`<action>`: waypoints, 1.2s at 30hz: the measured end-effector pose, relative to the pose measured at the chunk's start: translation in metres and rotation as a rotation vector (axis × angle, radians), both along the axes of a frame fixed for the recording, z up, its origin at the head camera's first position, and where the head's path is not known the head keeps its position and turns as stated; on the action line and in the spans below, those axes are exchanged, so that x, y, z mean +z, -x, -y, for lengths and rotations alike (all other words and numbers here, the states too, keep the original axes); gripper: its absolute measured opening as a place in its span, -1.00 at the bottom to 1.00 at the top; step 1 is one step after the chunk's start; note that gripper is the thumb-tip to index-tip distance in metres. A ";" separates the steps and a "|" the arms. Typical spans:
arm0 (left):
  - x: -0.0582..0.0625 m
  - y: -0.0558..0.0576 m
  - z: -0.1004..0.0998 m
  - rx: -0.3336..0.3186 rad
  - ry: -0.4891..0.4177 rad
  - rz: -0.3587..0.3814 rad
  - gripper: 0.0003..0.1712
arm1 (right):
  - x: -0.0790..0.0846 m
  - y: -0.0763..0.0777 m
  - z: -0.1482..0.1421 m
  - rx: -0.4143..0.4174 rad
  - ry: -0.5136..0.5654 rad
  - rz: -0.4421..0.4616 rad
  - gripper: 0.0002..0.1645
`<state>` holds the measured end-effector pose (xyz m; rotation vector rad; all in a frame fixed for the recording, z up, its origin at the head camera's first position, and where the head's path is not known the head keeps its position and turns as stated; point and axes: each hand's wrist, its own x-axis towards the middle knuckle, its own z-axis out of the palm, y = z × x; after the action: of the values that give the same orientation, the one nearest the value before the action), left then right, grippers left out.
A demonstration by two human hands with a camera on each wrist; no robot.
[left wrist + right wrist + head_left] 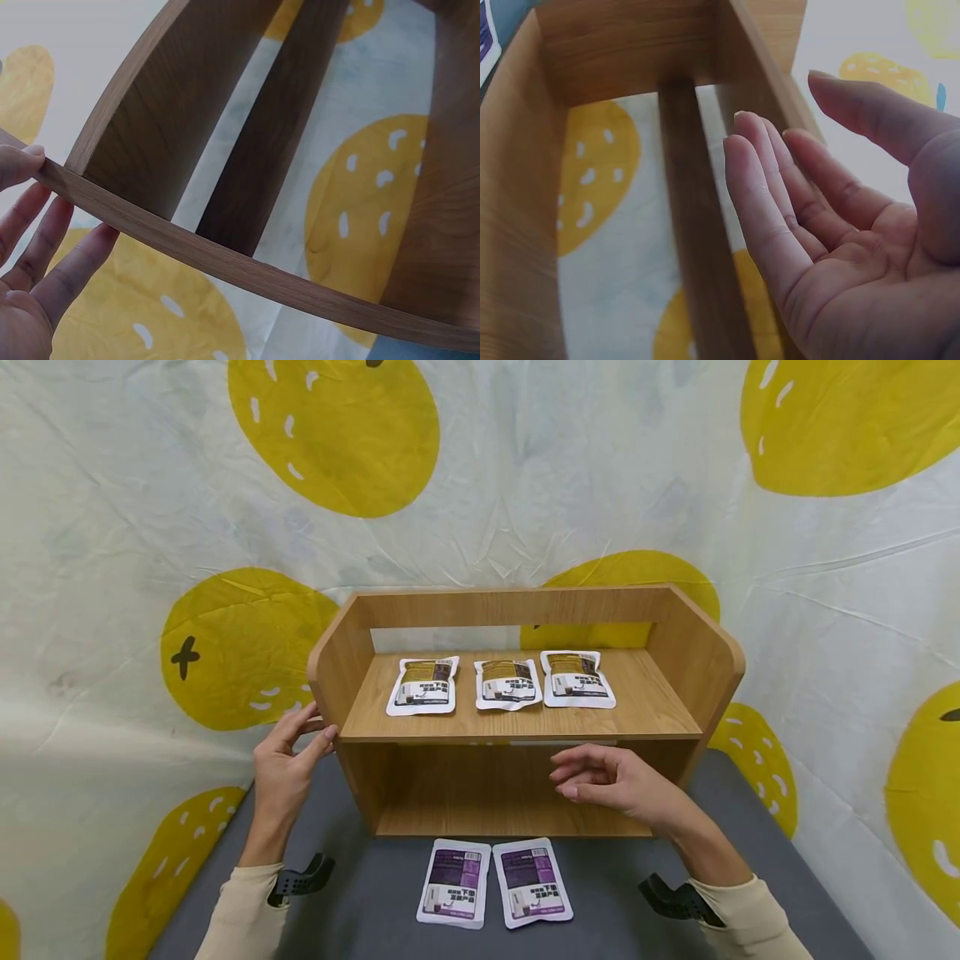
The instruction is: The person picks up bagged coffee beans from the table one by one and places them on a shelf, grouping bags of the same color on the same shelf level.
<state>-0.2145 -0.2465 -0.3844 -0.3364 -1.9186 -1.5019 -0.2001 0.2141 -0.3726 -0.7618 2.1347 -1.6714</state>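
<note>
A two-tier wooden shelf [525, 727] stands in the middle of the head view. At its left side panel my left hand [288, 760] grips the edge, with the thumb at the front and the fingers on the outer face [45, 255]. My right hand [618, 781] is in front of the lower compartment, its fingers loosely bent and holding nothing. In the right wrist view its palm [855, 277] shows bare. On the upper board lie three white pouches with gold labels: a left one [424, 686], a middle one [507, 685] and a right one [577, 679].
Two white pouches with purple labels, one on the left [453, 883] and one on the right [532, 882], lie side by side on the grey table [360, 902] before the shelf. Behind hangs a pale cloth [495, 468] with large yellow fruit prints.
</note>
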 end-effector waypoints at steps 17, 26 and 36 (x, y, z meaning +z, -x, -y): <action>-0.001 0.001 0.002 0.005 0.006 -0.003 -0.43 | -0.069 0.007 0.012 0.007 -0.113 0.009 -0.37; -0.001 0.001 0.001 0.003 0.003 0.004 -0.43 | -0.100 0.014 0.012 -0.058 -0.098 0.008 -0.32; -0.001 0.001 0.001 -0.004 -0.004 0.007 -0.44 | -0.137 0.012 0.020 -0.061 -0.141 0.012 -0.33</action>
<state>-0.2158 -0.2476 -0.3859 -0.3335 -1.9207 -1.5114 -0.2125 0.1944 -0.5100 -0.6498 2.2600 -1.5312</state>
